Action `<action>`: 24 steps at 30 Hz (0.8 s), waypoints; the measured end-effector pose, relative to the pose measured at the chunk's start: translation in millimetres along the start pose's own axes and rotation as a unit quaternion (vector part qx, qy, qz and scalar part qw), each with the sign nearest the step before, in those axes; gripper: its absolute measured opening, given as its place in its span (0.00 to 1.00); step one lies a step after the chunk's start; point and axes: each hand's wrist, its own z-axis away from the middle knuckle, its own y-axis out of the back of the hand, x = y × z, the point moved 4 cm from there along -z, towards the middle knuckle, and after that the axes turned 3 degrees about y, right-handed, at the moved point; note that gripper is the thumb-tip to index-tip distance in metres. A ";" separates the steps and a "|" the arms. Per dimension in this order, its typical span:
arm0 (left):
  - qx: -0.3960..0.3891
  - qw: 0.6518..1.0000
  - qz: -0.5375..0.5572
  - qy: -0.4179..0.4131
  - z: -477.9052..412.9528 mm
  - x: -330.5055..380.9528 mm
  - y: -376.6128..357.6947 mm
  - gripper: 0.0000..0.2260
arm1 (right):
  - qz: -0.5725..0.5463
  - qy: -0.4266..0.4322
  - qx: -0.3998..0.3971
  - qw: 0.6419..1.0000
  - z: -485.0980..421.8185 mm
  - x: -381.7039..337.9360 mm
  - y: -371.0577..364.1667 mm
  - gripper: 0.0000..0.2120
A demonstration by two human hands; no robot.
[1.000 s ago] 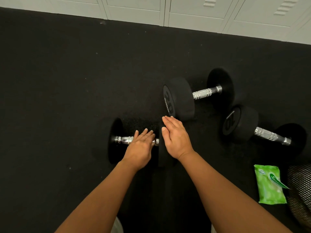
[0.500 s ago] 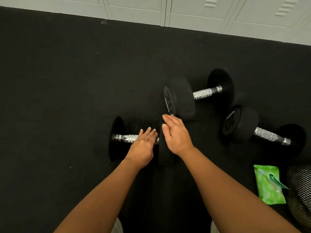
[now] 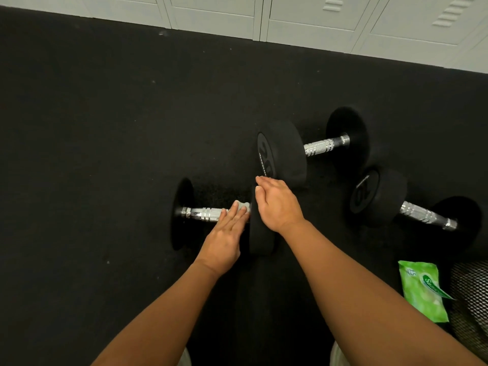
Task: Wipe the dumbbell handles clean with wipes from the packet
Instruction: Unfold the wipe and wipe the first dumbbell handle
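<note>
Floor (image 3: 105, 154): black rubber matting, finely speckled, bordered at the far edge by pale metal lockers (image 3: 317, 19).

Near dumbbell (image 3: 182, 215): round black rubber heads, knurled chrome handle (image 3: 203, 213). Left hand (image 3: 224, 241) lies flat, fingers together, pressing a pale crumpled wipe (image 3: 241, 206) against the handle's right end; grip flat and wide, wipe pinned under the fingers. Right hand (image 3: 277, 204) rests flat on the right head (image 3: 260, 239), grip wide, holding nothing.

Two further dumbbells to the right, same build: far one (image 3: 282, 154), right one (image 3: 380, 196).

Wipes packet (image 3: 422, 294): glossy green plastic, on the floor at lower right, just beside a black mesh basket (image 3: 472, 299).
</note>
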 end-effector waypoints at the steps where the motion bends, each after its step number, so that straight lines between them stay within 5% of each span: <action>1: 0.005 1.000 0.007 0.001 3.0 0.3 0.0 0.31 | 0.031 0.006 0.009 0.999 1.1 -0.8 -0.4 0.20; 13: -0.003 1.000 0.015 0.002 15.3 -1.6 -4.8 0.29 | 0.069 0.001 0.116 0.991 6.7 -8.8 3.2 0.23; 24: -0.030 0.998 -0.050 0.001 -1.2 -0.8 -3.4 0.27 | 0.046 -0.006 0.104 0.994 7.3 -6.3 1.4 0.25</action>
